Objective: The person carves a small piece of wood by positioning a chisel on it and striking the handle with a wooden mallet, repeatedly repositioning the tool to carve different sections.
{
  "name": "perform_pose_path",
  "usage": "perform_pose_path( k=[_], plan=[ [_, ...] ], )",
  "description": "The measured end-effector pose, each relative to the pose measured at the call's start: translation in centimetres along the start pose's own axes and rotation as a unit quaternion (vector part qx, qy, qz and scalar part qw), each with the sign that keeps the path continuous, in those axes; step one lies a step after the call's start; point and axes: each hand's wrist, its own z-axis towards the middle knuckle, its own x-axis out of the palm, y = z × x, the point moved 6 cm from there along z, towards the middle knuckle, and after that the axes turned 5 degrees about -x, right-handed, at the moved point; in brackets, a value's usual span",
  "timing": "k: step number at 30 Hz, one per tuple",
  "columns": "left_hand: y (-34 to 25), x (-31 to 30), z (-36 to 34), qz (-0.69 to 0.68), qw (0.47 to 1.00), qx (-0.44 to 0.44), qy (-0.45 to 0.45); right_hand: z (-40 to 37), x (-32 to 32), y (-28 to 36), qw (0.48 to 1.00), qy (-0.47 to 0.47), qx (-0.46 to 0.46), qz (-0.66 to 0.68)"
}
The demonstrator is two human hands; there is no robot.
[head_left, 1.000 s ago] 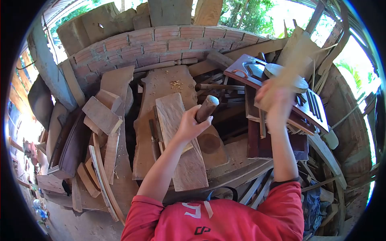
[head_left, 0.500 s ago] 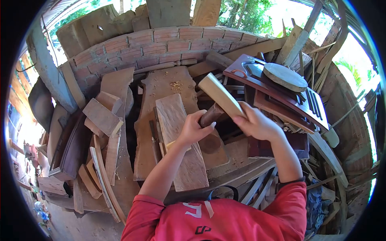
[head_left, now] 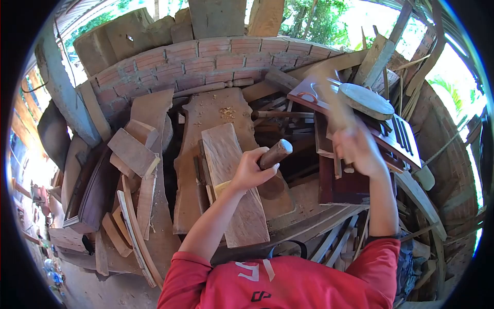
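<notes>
My left hand (head_left: 254, 168) is wrapped round a dark, round wooden stick (head_left: 274, 154), whose pale end points up and to the right. My right hand (head_left: 353, 149), smeared by motion, holds a long pale piece of wood (head_left: 333, 98) that is also blurred and tilts up to the left. The two pieces are apart. Below my left hand lies a reddish-brown board (head_left: 226, 149) on a thick wooden slab (head_left: 211, 110). Long narrow tools (head_left: 199, 172) lie along the board's left side.
Dark varnished panels (head_left: 334, 188) are stacked at the right, topped by a round disc (head_left: 366, 101). Wood blocks (head_left: 133, 149) and curved strips (head_left: 136, 232) are piled at the left. Shavings (head_left: 226, 112) lie on the slab. A brick wall (head_left: 216, 59) stands behind.
My right hand has moved right with the pale wood, pulling it away from the dark stick and swinging it upright. My left hand has shifted slightly, and the stick's end now shows.
</notes>
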Motion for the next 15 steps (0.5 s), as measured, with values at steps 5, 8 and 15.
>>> perform_pose_path(
  k=[5, 8, 15],
  plan=[
    [1.0, 0.2, -0.1, -0.023, 0.999, -0.027, 0.002, -0.4, -0.1, 1.3, 0.888, -0.312, -0.269, 0.204],
    [0.3, -0.1, 0.3, -0.013, 1.000, -0.013, -0.003, -0.4, 5.5, -1.5, 0.949, 0.053, -0.093, -0.298],
    [0.9, -0.3, 0.1, -0.017, 1.000, -0.023, 0.000, -0.6, 2.1, -5.8, 0.978, -0.178, -0.071, 0.081]
  ],
)
